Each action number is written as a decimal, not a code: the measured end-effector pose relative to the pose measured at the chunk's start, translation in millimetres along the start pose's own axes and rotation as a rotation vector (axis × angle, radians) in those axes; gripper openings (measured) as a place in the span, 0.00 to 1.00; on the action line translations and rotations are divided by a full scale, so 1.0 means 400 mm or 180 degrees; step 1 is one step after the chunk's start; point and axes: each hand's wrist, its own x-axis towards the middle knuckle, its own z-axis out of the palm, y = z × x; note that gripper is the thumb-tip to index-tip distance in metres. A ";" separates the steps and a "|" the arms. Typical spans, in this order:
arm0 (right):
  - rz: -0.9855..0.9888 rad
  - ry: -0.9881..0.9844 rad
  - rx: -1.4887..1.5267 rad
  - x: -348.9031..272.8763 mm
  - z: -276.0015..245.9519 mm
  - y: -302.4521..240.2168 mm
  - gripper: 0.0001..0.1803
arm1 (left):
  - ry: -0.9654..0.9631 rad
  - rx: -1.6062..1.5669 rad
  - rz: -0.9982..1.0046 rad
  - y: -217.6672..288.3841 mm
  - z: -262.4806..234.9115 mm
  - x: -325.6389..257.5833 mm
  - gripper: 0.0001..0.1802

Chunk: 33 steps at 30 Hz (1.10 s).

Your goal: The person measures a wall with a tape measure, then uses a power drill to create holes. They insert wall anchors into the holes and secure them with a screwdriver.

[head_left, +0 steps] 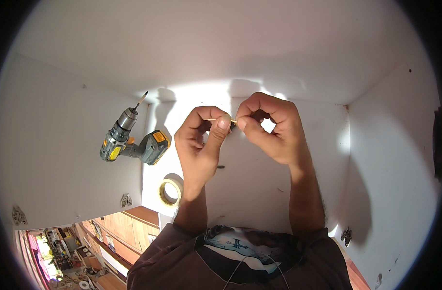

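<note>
My left hand [201, 140] and my right hand [271, 128] meet at the middle, thumb and forefinger pinched in each. Between them runs a thin, pale yellow strip [233, 122]; its exact kind is too small to tell. One end of it sticks out past the left fingertips. Something small and dark shows just below the strip, partly hidden by the fingers. To the left of my left hand is a grey and yellow cordless drill [129, 137] with a long pale, dark-tipped bit [142, 100] in its chuck. Below that lies a roll of cream masking tape [161, 192].
I am working inside a white cabinet with side panels left [76, 135] and right [395, 140]. Metal hinge plates [127, 199] sit along the panels' near edges. A small dark pin-like piece [221, 167] lies beside my left wrist. Cluttered shelves [69, 251] show at the lower left.
</note>
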 end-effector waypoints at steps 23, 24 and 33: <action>0.0332 0.0895 0.0217 0.002 0.035 0.025 0.07 | -0.0192 -0.0184 -0.0257 -0.043 0.023 0.003 0.09; 0.0322 0.0862 0.0150 -0.002 0.035 0.029 0.06 | -0.0074 -0.0248 -0.0164 -0.042 0.022 0.001 0.09; -0.0364 0.1110 -0.1194 0.006 0.061 0.049 0.03 | 0.0090 0.1353 0.0970 -0.014 0.005 0.012 0.06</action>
